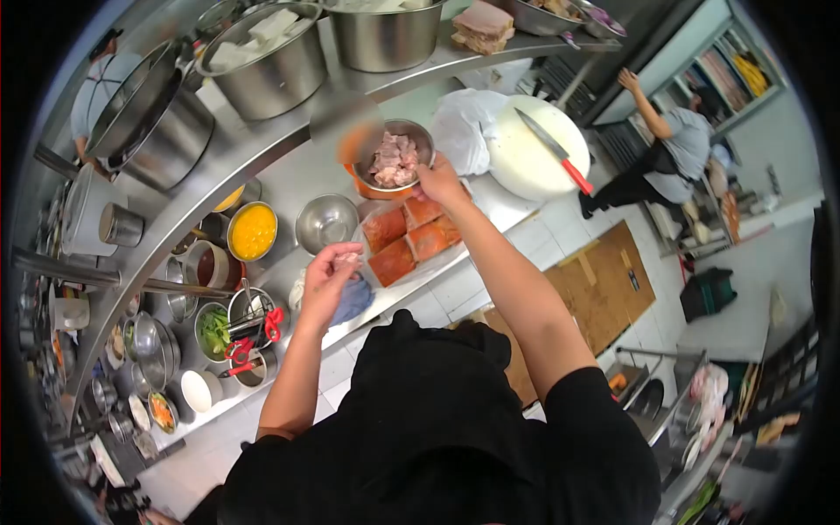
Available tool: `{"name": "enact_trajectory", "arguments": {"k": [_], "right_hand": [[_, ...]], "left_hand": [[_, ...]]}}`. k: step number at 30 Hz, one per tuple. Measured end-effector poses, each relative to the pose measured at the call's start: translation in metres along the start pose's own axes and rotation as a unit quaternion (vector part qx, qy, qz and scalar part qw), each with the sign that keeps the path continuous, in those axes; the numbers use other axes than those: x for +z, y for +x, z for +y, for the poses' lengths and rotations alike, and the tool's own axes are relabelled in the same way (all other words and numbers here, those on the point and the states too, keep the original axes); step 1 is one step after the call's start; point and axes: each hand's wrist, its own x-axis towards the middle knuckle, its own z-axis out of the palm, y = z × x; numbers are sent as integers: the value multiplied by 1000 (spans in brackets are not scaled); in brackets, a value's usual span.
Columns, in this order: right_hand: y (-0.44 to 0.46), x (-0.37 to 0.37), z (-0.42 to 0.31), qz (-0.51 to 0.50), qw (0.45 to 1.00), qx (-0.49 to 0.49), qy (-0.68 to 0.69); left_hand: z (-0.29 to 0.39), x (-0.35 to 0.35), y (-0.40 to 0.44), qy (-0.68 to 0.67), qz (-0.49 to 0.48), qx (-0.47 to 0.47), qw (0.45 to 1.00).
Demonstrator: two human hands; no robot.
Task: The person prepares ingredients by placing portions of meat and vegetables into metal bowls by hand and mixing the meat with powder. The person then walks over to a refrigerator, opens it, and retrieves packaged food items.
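Observation:
My right hand point(442, 182) grips the rim of a steel bowl point(430, 150) above the counter. Chunks of raw meat point(394, 162) fill much of this bowl. Fingers curled, my left hand point(325, 284) hovers between an empty steel bowl point(325, 224) and the slabs of reddish-brown meat point(388, 262). Something small and pale pink shows at its fingertips, too small to name. The slabs lie side by side on clear plastic, just below the held bowl. A blue-grey cloth point(352, 302) sits under my left hand.
A knife with a red handle point(549, 144) rests on a round white cutting board point(525, 179), beside a white plastic bag point(462, 131). Left are a bowl of yellow liquid point(253, 231), red-handled scissors point(273, 325) and greens point(213, 331). A steel shelf point(367, 94) carries large pots. Another person point(678, 140) stands right.

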Motion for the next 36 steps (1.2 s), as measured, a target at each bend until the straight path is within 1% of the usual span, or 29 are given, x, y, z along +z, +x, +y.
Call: {"name": "enact_trajectory", "arguments": {"k": [1, 3, 4, 6, 7, 8, 9, 10, 11, 12, 14, 15, 17, 19, 21, 22, 23, 24, 25, 26, 29, 30, 32, 33, 35, 36], "right_hand": [[23, 1, 3, -19, 1000, 0, 2], [62, 3, 19, -47, 999, 8, -24], [76, 3, 24, -100, 995, 2, 0], [92, 6, 29, -145, 989, 14, 22], [94, 3, 28, -160, 986, 27, 44], [96, -3, 25, -210, 975, 48, 57], [98, -18, 25, -230, 970, 56, 55], [99, -34, 19, -282, 953, 73, 86], [98, -50, 16, -332, 932, 90, 117], [96, -78, 2, -344, 927, 89, 119], [106, -140, -4, -361, 923, 54, 118], [108, -177, -8, -363, 924, 49, 107], [106, -249, -10, -364, 927, 43, 83], [98, -308, -1, -370, 925, 53, 64], [81, -346, 16, -376, 922, 68, 60], [72, -361, 29, -399, 909, 100, 73], [64, -372, 42, -423, 893, 129, 84], [56, -379, 54, -425, 892, 131, 85], [46, -381, 67, -445, 879, 155, 68], [39, -381, 76, -465, 866, 178, 52], [25, -368, 91, -522, 833, 181, 33], [22, -361, 92, -522, 832, 183, 34], [23, -335, 86, -569, 812, 125, -17], [26, -317, 79, -573, 810, 119, -21], [37, -271, 60, -577, 813, 75, -7], [45, -241, 50, -551, 832, 70, 11]], "left_hand": [[-2, 2, 5, 4, 18, 0, 1000], [-16, 2, 3, 57, 113, 35, 991], [-24, 6, -2, 54, 177, 23, 983], [-32, 25, -16, 49, 314, 0, 948], [-36, 39, -22, 8, 377, -9, 926], [-43, 53, -27, -38, 417, -4, 908], [-48, 73, -31, -81, 454, 1, 887], [-47, 96, -31, -111, 493, 7, 863], [-49, 119, -32, -109, 508, 4, 854], [-51, 139, -29, -141, 520, 20, 842], [-52, 170, -21, -191, 534, 35, 823], [-51, 183, -17, -187, 543, 34, 818], [-52, 203, -9, -207, 533, 25, 820], [-54, 213, -2, -200, 539, 21, 818], [-56, 218, 5, -185, 583, -7, 791], [-64, 207, -2, -197, 542, 5, 817], [-75, 200, -6, -195, 544, 3, 816], [-76, 199, -4, -213, 543, 14, 812], [-75, 199, -2, -231, 541, 26, 808], [-75, 198, -2, -230, 520, 36, 822], [-72, 199, 4, -221, 507, 28, 832], [-70, 204, 4, -221, 508, 27, 832], [-67, 214, 1, -194, 533, 4, 824], [-69, 219, -6, -196, 536, 11, 821], [-81, 231, -33, -164, 596, -38, 785], [-96, 232, -56, -156, 605, -55, 779]]}}
